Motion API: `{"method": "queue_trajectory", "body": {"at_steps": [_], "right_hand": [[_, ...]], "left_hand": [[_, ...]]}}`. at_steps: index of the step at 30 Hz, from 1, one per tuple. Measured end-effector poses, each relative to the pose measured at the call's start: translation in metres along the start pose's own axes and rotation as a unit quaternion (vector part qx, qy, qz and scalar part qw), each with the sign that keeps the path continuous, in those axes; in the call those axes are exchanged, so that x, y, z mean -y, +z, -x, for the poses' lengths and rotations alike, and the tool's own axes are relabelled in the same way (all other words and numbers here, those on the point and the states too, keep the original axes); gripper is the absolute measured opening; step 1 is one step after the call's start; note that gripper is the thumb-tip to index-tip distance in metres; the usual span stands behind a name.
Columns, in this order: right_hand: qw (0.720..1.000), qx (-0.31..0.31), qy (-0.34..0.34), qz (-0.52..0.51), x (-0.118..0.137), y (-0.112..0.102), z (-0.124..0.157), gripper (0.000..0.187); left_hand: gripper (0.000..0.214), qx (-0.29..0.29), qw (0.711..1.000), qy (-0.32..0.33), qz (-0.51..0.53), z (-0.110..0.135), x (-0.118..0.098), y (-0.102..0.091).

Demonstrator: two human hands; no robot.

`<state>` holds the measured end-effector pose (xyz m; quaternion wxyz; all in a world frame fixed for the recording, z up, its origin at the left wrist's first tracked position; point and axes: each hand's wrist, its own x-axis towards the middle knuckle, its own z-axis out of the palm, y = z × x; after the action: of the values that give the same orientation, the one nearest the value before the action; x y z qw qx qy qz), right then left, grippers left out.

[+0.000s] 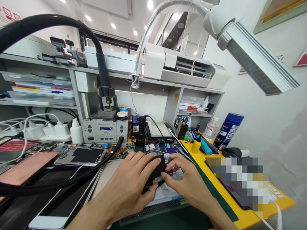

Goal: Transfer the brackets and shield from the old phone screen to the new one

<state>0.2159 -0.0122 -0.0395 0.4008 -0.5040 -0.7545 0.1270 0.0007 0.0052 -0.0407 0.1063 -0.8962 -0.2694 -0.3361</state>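
My left hand [129, 180] is wrapped over a flat black phone-sized piece [156, 168], its fingers across the top and its thumb along the lower edge. Whether this is a whole phone or one part of it, I cannot tell. A small white-and-blue label [166, 156] shows at its upper right end. There my right hand [188, 180] has thumb and forefinger closed at the edge of the piece. The fingertips partly hide what they pinch. Under both hands lies a pale, shiny sheet or bag [165, 191] on the dark green mat [192, 218].
To the left lie a white-framed phone [64, 198], a copper-coloured panel [28, 166] and a thick black hose [79, 182]. A hot-air station [105, 130] stands behind. On the right are a yellow bottle [196, 145], a blue spray can [229, 131] and a dark flat device [230, 185], partly blurred.
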Motion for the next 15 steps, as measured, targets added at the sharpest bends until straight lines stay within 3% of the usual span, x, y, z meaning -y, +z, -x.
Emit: {"method": "queue_trajectory", "body": {"at_steps": [7,15], "right_hand": [[0.999,-0.018,-0.032,0.011,-0.0025,0.0022,0.001,0.009],[1.0,-0.017,0.008,-0.011,-0.0013,0.0078,0.0022,0.009]], "left_hand": [[0.048,0.006,1.0,-0.004,0.018,0.0005,0.0011,-0.0001],[0.048,0.0,1.0,-0.006,0.012,0.0007,0.001,0.0003]]}}
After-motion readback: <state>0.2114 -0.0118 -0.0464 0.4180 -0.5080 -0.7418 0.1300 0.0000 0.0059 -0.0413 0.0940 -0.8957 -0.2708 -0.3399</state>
